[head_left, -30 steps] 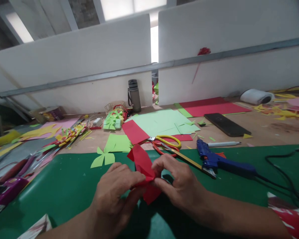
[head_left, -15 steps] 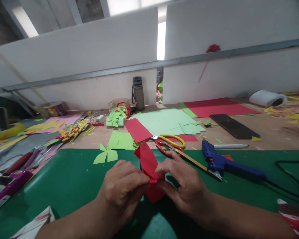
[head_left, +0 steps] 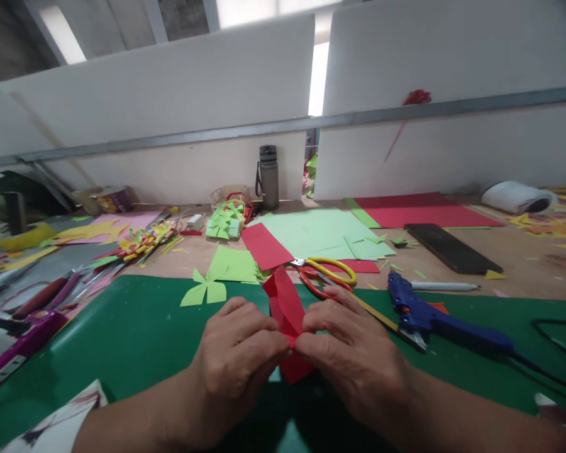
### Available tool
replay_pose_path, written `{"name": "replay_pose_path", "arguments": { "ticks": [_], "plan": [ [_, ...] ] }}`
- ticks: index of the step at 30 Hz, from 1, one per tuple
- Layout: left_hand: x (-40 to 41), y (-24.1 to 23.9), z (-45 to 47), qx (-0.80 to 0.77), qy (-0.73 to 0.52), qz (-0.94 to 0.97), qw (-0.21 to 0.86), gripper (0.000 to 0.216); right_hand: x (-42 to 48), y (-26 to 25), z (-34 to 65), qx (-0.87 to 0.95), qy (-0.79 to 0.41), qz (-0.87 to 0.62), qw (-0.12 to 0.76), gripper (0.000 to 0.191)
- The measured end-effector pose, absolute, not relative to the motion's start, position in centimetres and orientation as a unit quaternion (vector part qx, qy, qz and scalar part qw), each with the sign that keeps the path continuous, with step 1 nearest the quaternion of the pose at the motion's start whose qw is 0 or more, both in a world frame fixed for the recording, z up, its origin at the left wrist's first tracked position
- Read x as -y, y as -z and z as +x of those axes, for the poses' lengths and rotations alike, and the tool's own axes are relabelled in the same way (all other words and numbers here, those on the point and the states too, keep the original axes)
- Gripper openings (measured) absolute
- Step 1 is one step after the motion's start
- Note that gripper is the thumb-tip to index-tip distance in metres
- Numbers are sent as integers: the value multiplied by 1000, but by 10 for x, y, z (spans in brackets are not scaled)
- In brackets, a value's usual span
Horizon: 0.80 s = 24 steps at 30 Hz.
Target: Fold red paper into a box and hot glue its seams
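A folded strip of red paper is pinched at its middle between both hands, above the green mat. My left hand grips it from the left, thumb and forefinger closed. From the right, my right hand presses its thumb and fingers on the same spot, so the two sets of fingertips meet. The paper's upper part stands up past the fingers, and its lower end shows beneath them. Just beyond the hands lie scissors with yellow and red handles, and a light green paper leaf cutout.
A blue glue gun with its cable lies at right, beside a utility knife and a white pen. A phone, red sheets, pale green sheets and a bottle are farther back. Tools and paper scraps cover the left.
My right fingers have closed in toward the left ones, and the thumbs now press together at the paper's pinched middle. The whole view has shifted slightly.
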State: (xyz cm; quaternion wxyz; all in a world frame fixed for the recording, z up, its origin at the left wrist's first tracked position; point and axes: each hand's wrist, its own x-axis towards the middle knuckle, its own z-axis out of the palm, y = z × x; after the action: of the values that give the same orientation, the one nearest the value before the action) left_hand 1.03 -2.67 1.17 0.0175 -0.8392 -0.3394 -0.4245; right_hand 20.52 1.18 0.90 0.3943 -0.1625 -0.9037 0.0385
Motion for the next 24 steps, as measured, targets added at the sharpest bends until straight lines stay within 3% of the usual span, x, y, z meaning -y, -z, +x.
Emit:
{"name": "replay_pose_path", "arguments": {
  "ticks": [4,9,13,20,24],
  "plan": [
    [28,-14,10,339,409,-847,17,12,-13,-13,205,915,-39,-169,365,17],
    [27,-11,12,332,423,-843,15,10,-13,-30,204,884,-126,-220,394,15],
    [25,-10,14,326,440,-837,15,9,-9,-41,201,875,-185,-331,301,8],
    [25,-7,18,321,422,-847,42,11,-2,-41,200,908,-64,-363,197,19],
    [27,-6,20,326,420,-846,40,11,1,-47,200,920,-8,-371,129,14]
  ]
}}
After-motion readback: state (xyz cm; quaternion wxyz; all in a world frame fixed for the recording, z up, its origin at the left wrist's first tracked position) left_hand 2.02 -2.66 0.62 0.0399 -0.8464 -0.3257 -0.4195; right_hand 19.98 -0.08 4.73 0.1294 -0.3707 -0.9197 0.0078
